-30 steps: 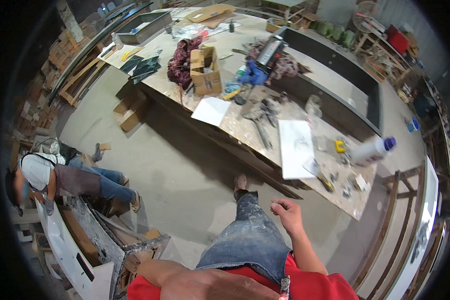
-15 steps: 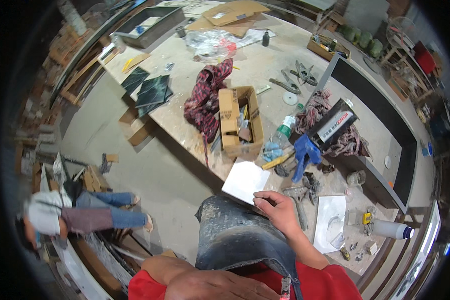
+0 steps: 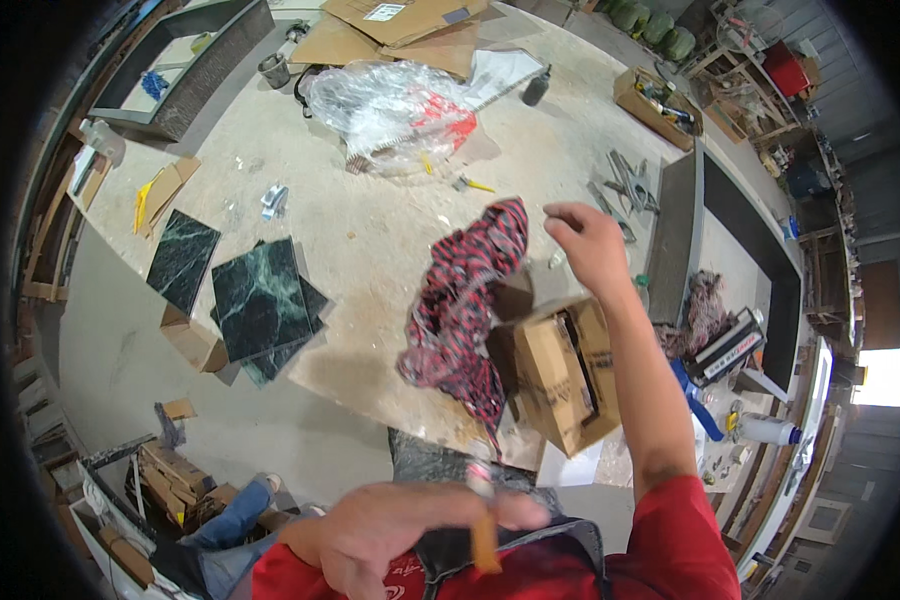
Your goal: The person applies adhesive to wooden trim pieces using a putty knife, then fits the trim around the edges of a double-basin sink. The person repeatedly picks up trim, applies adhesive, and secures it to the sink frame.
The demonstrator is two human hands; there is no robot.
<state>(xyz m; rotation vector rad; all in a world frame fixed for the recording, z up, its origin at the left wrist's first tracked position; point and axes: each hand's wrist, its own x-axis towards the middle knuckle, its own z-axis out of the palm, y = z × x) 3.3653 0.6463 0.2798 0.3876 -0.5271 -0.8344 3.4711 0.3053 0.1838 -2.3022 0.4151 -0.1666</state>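
Note:
My left hand (image 3: 400, 525) is near the lower edge, its fingers closed around a blurred cigarette (image 3: 483, 530) with an orange filter and a pale upper end. Reaching out over the table, my right hand (image 3: 592, 245) is empty, with its thumb and forefinger apart. The fingertips point toward a crumpled red-and-black checked cloth (image 3: 460, 305), just short of its upper end. Beside my right forearm, an open cardboard box (image 3: 550, 385) sits on the table; the arm hides part of it. A white tile (image 3: 570, 465) shows partly below the box.
Dark green marble tiles (image 3: 260, 300) lie at the table's left edge. Crumpled clear plastic (image 3: 390, 110) and flattened cardboard (image 3: 390, 30) are at the back. A dark frame (image 3: 680, 240), pliers-like tools (image 3: 630, 185) and a rectangular can (image 3: 725, 345) stand right. A person's jeans (image 3: 235, 525) show lower left.
My view has shifted left and forward along the table. My right hand has left the white tile and stretched forward beside the checked cloth. My left hand now shows with the cigarette.

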